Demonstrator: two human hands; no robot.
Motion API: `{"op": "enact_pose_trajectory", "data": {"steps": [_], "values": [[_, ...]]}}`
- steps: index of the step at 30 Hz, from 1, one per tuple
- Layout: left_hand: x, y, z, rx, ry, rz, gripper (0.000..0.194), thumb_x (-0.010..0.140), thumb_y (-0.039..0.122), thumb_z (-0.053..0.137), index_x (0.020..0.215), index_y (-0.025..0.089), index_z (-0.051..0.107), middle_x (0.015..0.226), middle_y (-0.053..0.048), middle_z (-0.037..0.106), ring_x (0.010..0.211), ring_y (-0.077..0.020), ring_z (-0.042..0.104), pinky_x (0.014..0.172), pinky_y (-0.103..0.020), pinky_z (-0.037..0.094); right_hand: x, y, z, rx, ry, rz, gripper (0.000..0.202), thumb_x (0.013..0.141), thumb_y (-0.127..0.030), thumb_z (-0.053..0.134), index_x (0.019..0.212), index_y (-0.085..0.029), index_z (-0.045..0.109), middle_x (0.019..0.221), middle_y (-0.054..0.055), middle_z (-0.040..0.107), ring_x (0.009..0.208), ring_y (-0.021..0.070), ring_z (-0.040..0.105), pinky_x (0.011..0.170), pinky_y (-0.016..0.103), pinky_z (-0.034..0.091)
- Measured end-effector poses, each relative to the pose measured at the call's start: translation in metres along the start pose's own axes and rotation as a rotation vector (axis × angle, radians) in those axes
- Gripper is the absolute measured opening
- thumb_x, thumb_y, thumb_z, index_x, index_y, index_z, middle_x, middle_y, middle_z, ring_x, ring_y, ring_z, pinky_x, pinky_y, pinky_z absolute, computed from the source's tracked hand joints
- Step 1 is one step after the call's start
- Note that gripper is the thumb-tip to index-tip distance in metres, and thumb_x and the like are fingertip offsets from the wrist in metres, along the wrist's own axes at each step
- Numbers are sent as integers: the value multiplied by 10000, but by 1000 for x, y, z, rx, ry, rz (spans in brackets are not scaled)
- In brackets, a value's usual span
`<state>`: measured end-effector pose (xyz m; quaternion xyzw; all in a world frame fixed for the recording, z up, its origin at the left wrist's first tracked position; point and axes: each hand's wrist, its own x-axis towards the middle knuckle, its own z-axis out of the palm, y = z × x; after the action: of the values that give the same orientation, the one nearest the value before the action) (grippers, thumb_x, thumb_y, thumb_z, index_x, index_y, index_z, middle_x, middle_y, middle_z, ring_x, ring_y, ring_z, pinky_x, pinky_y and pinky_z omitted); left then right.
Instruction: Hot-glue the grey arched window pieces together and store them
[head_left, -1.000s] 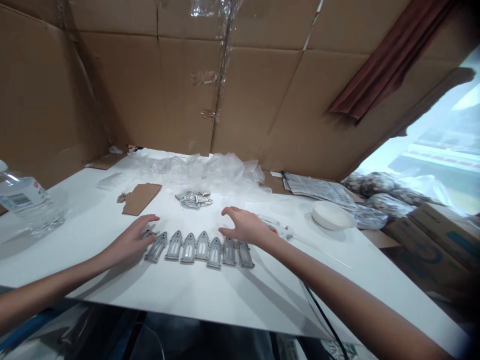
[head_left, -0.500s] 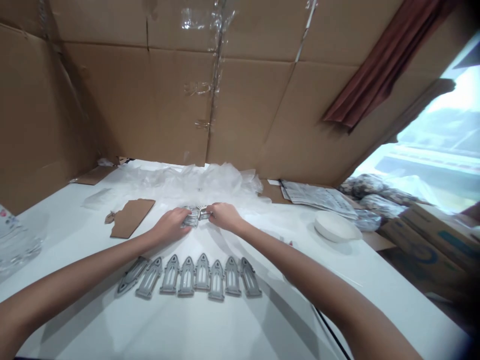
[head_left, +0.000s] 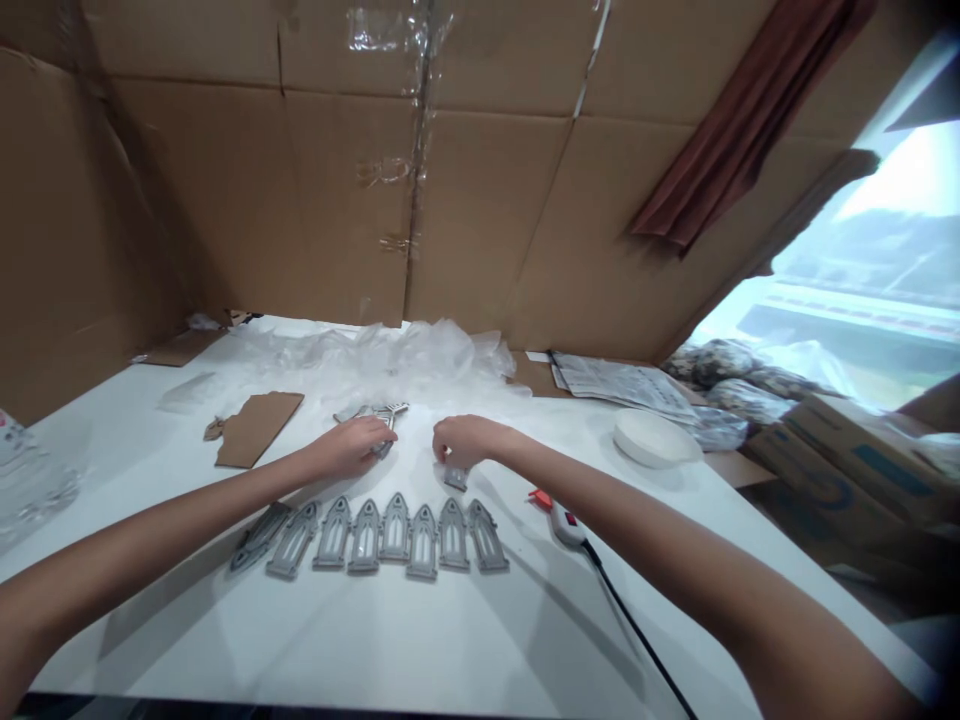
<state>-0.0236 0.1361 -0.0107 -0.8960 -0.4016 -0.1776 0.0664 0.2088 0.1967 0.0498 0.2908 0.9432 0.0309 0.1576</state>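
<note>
My left hand (head_left: 354,447) is closed over a small bunch of grey arched window-shaped pieces (head_left: 387,414) on the table, its fingertips curled against them. To its right, my right hand (head_left: 471,442) pinches one grey arched window-shaped piece (head_left: 455,479); the lower end shows below the fingers and the rest is hidden. In front of both hands, several like pieces (head_left: 396,528) lie side by side in a row, points facing away from me. The leftmost piece (head_left: 259,537) lies tilted, partly behind my left forearm.
A corded white tool with a red tip (head_left: 568,524) lies by my right forearm. Torn cardboard (head_left: 260,430) is at left, a white round dish (head_left: 654,440) at right, near folded newspaper (head_left: 622,385). Crumpled clear plastic (head_left: 420,352) lines the back, before a cardboard wall (head_left: 480,210).
My hands have moved apart. My right hand has come toward the row with one grey piece, while my left stays at the bunch. The corded tool has come into view.
</note>
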Motion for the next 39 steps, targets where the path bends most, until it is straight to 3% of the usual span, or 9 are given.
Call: {"op": "enact_pose_trajectory", "data": {"steps": [6, 10, 17, 25, 29, 33, 37, 39], "values": [[4, 27, -1, -20, -96, 171, 501, 683, -18, 409, 1105, 208, 557, 1066, -32, 600, 1039, -166, 535, 890, -281, 421, 48, -3, -10, 102, 239, 164, 350, 783, -323, 571, 1105, -214, 653, 1102, 79, 608, 997, 210, 568, 752, 249, 420], [10, 28, -3, -46, -73, 208, 508, 667, -12, 424, 1108, 200, 558, 1118, -38, 593, 1076, -171, 527, 922, -279, 414, 80, -11, -10, 178, 342, 331, 429, 813, -444, 538, 1079, -126, 648, 1074, 156, 598, 977, 241, 584, 744, 281, 449], [13, -26, -14, 21, -10, -287, 332, 780, 127, 400, 1042, 182, 597, 1084, -61, 615, 1025, -198, 554, 877, -312, 435, 103, -7, 1, 271, 443, 400, 397, 772, -378, 585, 1108, -167, 575, 1106, 96, 581, 986, 211, 574, 742, 264, 443], [21, -75, -7, 21, 19, -566, 430, 843, 277, 363, 1220, 165, 535, 1266, -81, 550, 1174, -239, 499, 985, -355, 395, 115, 3, 3, 278, 489, 295, 233, 805, -259, 533, 1017, -181, 591, 1065, 77, 595, 970, 193, 562, 752, 245, 403], [23, -85, -3, 28, 13, -627, 454, 827, 347, 411, 1209, 140, 542, 1254, -95, 552, 1182, -249, 489, 1010, -348, 375, 107, 6, -1, 307, 511, 240, 275, 821, -199, 485, 1070, -178, 600, 1084, 95, 589, 983, 204, 562, 763, 247, 392], [27, -76, -2, 7, -7, -601, 481, 812, 428, 450, 1202, 164, 548, 1241, -88, 563, 1161, -228, 503, 957, -304, 402, 79, 8, -3, 433, 522, 270, 283, 851, -219, 438, 1067, -160, 611, 1014, 89, 624, 929, 171, 588, 756, 219, 400], [40, -66, -1, -13, -38, -594, 468, 790, 440, 486, 1154, 157, 573, 1175, -99, 597, 1065, -226, 555, 869, -287, 423, 37, 5, 5, 655, 372, 365, 261, 822, -219, 409, 913, -131, 637, 786, 52, 649, 592, 102, 589, 553, 179, 409], [48, -63, 0, -10, -52, -597, 457, 774, 437, 510, 1130, 160, 583, 1126, -92, 618, 1017, -226, 573, 825, -285, 427, 17, 2, 12, 737, 292, 416, 240, 787, -233, 435, 830, -126, 646, 696, 43, 637, 522, 99, 566, 494, 174, 399]]}}
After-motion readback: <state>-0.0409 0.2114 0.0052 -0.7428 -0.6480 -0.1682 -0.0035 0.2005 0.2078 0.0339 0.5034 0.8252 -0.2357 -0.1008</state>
